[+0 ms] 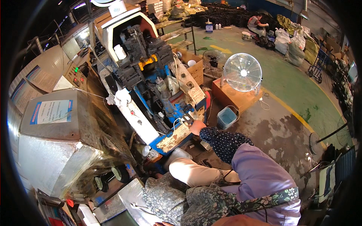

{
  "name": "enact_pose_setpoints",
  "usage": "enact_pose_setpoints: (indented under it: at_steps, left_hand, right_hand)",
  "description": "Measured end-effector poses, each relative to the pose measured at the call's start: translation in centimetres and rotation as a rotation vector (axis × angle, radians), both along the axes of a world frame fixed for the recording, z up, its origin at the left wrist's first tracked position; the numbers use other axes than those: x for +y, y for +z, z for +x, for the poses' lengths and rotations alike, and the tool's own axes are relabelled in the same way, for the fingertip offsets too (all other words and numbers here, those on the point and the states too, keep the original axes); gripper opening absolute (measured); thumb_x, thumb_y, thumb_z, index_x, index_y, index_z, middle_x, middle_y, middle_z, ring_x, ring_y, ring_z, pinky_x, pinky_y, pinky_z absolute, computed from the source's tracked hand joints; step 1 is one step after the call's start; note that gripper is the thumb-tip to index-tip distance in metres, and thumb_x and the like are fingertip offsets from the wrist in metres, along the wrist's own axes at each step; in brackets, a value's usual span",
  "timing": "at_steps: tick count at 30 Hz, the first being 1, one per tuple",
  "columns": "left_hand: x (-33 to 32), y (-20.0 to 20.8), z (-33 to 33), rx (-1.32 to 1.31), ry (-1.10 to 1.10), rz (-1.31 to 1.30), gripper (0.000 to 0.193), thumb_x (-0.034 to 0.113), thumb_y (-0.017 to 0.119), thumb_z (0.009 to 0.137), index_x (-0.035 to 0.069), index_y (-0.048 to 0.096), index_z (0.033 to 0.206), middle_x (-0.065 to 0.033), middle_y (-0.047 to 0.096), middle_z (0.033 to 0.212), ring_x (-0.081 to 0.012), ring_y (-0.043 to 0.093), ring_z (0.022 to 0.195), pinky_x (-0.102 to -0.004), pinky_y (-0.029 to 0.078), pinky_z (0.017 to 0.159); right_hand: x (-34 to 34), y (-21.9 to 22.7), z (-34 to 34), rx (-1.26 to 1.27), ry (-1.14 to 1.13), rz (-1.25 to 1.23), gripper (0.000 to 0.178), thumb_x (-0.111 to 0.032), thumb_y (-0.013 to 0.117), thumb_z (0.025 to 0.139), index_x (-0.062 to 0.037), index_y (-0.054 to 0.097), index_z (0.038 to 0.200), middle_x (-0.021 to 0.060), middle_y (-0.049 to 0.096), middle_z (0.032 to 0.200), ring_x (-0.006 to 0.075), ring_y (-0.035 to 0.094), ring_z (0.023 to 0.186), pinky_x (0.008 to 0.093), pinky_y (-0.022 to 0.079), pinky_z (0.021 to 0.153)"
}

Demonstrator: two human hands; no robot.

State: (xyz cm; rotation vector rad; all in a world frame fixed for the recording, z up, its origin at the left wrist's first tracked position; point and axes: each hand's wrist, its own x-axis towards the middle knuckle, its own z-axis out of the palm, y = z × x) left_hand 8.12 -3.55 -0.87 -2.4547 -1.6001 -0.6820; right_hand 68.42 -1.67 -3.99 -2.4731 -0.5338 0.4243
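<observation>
My right hand (197,127) reaches forward in a dark dotted oversleeve (222,143) to the front right corner of a blue and white machine (149,132). Its fingers look curled beside a small dark box (187,119) with a thin white cable; what they hold, if anything, is too small to make out. Black greasy metal parts (162,94) and a yellow clamp-like piece (148,62) sit inside the machine. Of my left hand (163,224) only some fingertips show at the lower edge, next to a metal surface (132,199). A floral apron (169,199) covers my lap.
A grey metal cabinet (49,128) stands at the left, near a control panel (76,77). Right of the machine are a blue bucket (227,117) and a round fan (242,72) on a wooden box (233,96). Another person (256,25) sits far back near several sacks (296,45).
</observation>
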Motion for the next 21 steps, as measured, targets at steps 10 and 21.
enact_pose_setpoints:
  at_steps: [10,21]
  left_hand:
    - [0.0,-1.6,-0.9,-0.008,0.011,-0.015,0.037,0.023,0.056,0.093,-0.006,0.062,0.115,-0.0298,0.061,0.110,-0.0455,0.060,0.097,-0.0518,0.049,0.085]
    - [0.6,-10.8,-4.9,-0.127,0.244,-0.169,0.055,0.044,0.048,0.098,0.002,0.056,0.133,-0.0232,0.055,0.134,-0.0432,0.053,0.120,-0.0537,0.041,0.103]
  right_hand:
    - [-0.2,0.5,-0.5,-0.026,-0.021,-0.003,0.050,-0.041,0.058,0.086,0.0064,0.069,0.098,0.0300,0.068,0.091,0.0439,0.067,0.087,0.0496,0.053,0.079]
    - [-0.2,2.4,-1.2,-0.011,-0.013,-0.010,0.041,-0.027,0.058,0.081,0.0073,0.069,0.100,0.0306,0.067,0.100,0.0439,0.066,0.096,0.0475,0.053,0.085]
